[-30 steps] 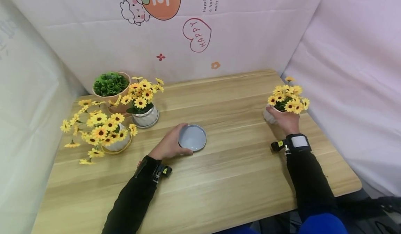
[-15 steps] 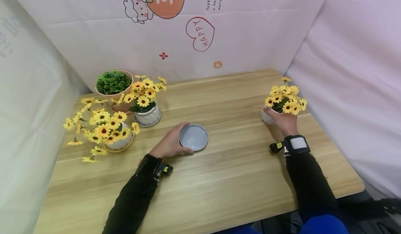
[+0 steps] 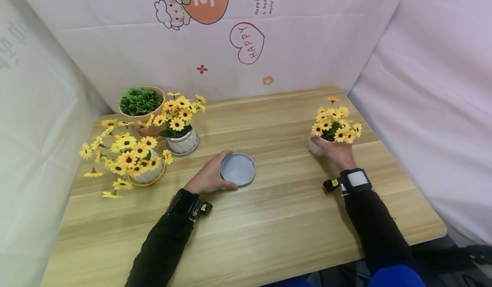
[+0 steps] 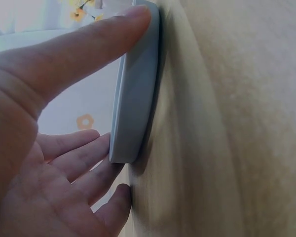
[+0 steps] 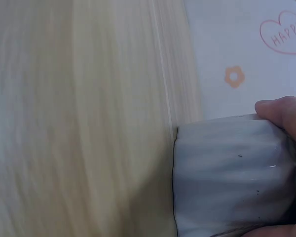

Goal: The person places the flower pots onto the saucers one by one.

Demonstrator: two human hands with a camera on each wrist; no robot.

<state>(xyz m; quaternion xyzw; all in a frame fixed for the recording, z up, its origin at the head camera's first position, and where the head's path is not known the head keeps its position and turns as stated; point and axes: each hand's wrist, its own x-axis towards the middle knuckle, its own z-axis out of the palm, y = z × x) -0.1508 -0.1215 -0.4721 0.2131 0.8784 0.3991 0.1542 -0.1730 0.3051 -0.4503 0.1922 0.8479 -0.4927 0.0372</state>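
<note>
A shallow grey-blue saucer [image 3: 239, 168] lies near the middle of the table. My left hand [image 3: 207, 177] holds it from the left, thumb at the near edge and fingers at the far edge. In the left wrist view the thumb presses the rim of the saucer [image 4: 135, 94], which stays flat by the wood. On the right, my right hand [image 3: 339, 153] grips a white pot [image 3: 315, 147] of yellow daisy-like flowers [image 3: 333, 124]. The ridged wall of the pot [image 5: 232, 173] fills the right wrist view's lower right; whether its base touches the table I cannot tell.
At the left stand a potted yellow-flower plant [image 3: 181, 143] on a grey saucer, another flower pot on a yellow saucer [image 3: 147, 183] with sprawling stems, and a green plant in a pink pot [image 3: 147, 118]. White printed cloth [image 3: 307, 43] hangs behind the table [image 3: 269, 235].
My right hand has moved left with the flower pot, more so in the last half second. The left hand keeps its hold on the saucer. The head view has shifted slightly.
</note>
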